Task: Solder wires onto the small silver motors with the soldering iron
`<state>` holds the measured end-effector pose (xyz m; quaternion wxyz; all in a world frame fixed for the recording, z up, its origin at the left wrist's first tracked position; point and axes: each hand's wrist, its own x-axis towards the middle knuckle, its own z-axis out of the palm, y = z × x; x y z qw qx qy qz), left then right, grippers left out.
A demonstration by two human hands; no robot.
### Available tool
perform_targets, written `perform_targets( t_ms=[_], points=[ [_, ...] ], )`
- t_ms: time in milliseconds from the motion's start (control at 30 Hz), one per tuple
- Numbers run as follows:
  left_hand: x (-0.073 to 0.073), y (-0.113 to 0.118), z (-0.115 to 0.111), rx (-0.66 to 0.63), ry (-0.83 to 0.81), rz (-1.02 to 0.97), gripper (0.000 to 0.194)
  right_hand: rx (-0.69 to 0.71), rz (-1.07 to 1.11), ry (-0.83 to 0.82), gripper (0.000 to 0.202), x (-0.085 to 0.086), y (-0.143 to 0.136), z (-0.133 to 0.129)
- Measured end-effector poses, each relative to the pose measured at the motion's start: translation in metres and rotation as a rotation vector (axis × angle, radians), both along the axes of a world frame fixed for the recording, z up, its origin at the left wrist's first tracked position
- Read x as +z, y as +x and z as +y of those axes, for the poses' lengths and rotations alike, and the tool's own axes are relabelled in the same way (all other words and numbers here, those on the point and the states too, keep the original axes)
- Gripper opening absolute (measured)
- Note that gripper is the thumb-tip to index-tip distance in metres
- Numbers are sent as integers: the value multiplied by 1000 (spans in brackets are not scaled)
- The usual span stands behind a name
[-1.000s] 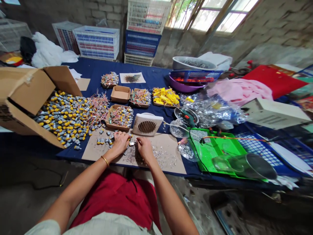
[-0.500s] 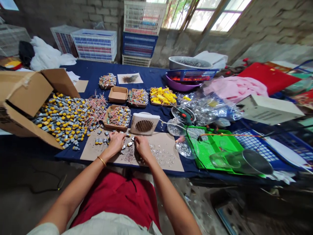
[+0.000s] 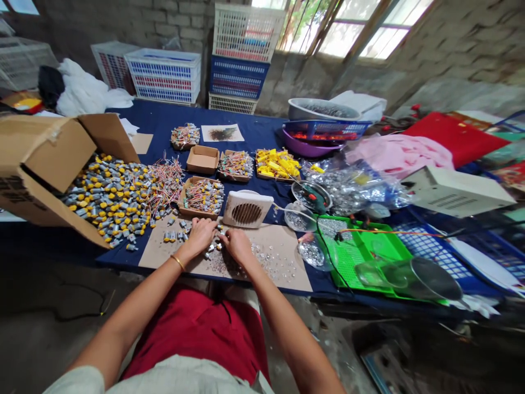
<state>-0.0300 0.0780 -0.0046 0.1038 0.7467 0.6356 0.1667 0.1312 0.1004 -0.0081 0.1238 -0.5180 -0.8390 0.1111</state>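
Over the cardboard sheet (image 3: 287, 262), my two hands are close together in front of a small white fan-like unit with a round grille (image 3: 246, 210). My left hand (image 3: 200, 236) is closed, with a small yellow-ended motor (image 3: 220, 227) showing at its fingertips. Just to its right, my right hand (image 3: 238, 244) is pinched shut; what its fingertips hold is too small to make out. Loose small motors (image 3: 174, 236) lie on the sheet left of my left hand, and a few more lie below the fingers. Small shiny metal bits (image 3: 273, 260) are scattered at the right.
A tipped cardboard box (image 3: 53, 191) spills a heap of motors (image 3: 110, 197) at left. Small trays hold wired motors (image 3: 203, 196) and yellow parts (image 3: 278, 163). At right are a bowl of metal parts (image 3: 312, 253) and a green basket (image 3: 369, 251) with a cable across it.
My right hand has moved slightly left, closer to my left hand's fingertips. The whole view has shifted a little; the left hand stays at about the same spot on the sheet.
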Motion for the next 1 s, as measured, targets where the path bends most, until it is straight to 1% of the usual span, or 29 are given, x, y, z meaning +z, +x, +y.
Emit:
perform_targets(
  t_ms=[67,133,167,267,300,367,433,467,533,633,667,767,833,900,1000],
  points=[
    [1,0,11,-34,3,40,27,-10,-4,8,29,1,3,1],
    [0,1,17,-51,8,69,26,15,-2,15,25,3,7,3],
    [-1,2,18,-48,15,70,25,45,1,15,26,3,9,4],
    [-4,-1,11,-34,33,49,27,160,8,-5,38,3,13,7],
    [-5,-3,8,-37,33,42,29,184,10,-12,38,2,13,8],
    [-5,-7,1,-49,21,30,33,191,12,-19,28,-1,11,9],
    [-5,-10,-4,-44,4,15,30,171,15,-16,17,-3,9,8],
    [-4,-11,-6,-28,1,11,25,160,19,-12,15,-3,9,8],
    [-3,-10,-8,35,5,24,19,144,31,-1,17,-2,8,7],
    [-4,-7,-8,108,-22,57,25,182,63,13,20,1,11,5],
    [-4,-6,-7,105,-40,55,25,216,74,13,21,2,12,5],
    [-8,-5,-2,64,-61,8,21,336,102,2,32,4,15,4],
    [-10,-6,3,39,-57,-36,22,386,114,-1,30,3,17,2],
    [-11,-7,7,8,-58,-72,22,398,128,11,23,2,19,-1],
    [-12,-9,12,-44,-59,-94,21,382,146,47,30,0,24,-7]
  ],
)
